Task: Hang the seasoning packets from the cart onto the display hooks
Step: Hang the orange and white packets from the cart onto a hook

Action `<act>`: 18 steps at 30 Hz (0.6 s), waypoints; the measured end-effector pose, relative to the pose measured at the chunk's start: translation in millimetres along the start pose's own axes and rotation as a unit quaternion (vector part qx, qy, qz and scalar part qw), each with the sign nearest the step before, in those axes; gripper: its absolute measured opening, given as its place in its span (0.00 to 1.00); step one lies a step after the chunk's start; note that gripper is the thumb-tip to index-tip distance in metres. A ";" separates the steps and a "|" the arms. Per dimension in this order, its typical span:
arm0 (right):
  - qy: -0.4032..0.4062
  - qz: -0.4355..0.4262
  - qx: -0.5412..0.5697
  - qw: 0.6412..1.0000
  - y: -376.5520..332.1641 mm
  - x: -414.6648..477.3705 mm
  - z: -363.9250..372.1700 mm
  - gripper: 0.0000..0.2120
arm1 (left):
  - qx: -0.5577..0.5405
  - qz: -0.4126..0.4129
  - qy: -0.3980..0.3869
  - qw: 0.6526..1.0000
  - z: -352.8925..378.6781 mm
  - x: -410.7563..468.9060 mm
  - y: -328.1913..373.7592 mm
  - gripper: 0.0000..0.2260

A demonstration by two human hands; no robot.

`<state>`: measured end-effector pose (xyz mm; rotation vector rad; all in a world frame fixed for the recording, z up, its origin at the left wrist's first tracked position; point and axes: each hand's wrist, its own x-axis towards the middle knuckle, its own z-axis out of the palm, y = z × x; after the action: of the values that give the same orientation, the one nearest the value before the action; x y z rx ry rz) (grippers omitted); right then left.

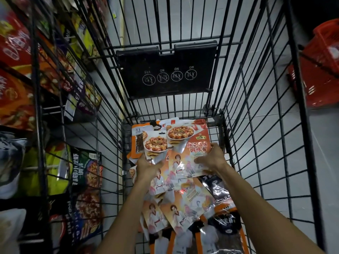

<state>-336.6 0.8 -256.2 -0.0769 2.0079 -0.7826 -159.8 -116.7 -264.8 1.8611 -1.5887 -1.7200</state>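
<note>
Hung packets (86, 173) fill the display at left, beside the wire cart (256, 125). Inside the cart, the left grip (148, 167) holds a small packet (156, 145) and the right grip (212, 156) clasps a larger packet (187, 149). Both packets are just above the pile of seasoning packets (183, 208) on the cart floor.

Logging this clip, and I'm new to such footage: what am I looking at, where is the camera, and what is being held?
There is no machine here: the two grips are a person's bare hands. The single picture comes from a camera worn on the head, looking down into a wire cart. Loose packets of seasoning lie on its floor. The left grip holds a few raised packets by their lower edge. The right grip pinches the large front packet at its side. Display packets show at left and red baskets at right.
</note>
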 end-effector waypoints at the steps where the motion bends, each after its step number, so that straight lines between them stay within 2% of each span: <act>1: -0.019 0.007 0.018 1.000 -2.5 -3.0 -1.6 0.18 | 0.001 -0.003 0.003 1.000 -1.6 -0.8 -0.5 0.26; 5: -0.058 0.027 0.153 0.986 -5.9 -15.0 -7.3 0.11 | 0.000 -0.021 0.018 1.000 -6.2 -5.2 -2.9 0.34; 8: -0.108 0.037 0.228 0.967 -5.1 -25.9 -5.7 0.08 | -0.028 -0.083 0.007 0.996 -7.7 -9.1 -3.0 0.39; 11: -0.128 0.028 0.248 0.960 -0.9 -36.0 -6.3 0.09 | -0.068 -0.115 -0.019 0.991 -11.7 -15.4 -0.6 0.37; 15: -0.089 0.021 0.251 0.964 8.8 -54.8 -10.3 0.16 | -0.097 -0.110 -0.010 0.989 -24.0 -30.4 5.1 0.23; 16: -0.079 0.017 0.242 0.967 10.9 -61.5 -11.5 0.16 | -0.094 -0.105 0.000 0.990 -27.5 -36.7 7.9 0.23; 18: -0.069 0.007 0.221 0.973 13.7 -76.4 -14.9 0.17 | -0.089 -0.090 0.005 0.992 -36.6 -51.4 13.2 0.30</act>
<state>-303.0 46.1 -200.9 0.1387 1.6616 -1.1638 -127.1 -103.0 -211.0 1.9705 -1.2505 -1.8516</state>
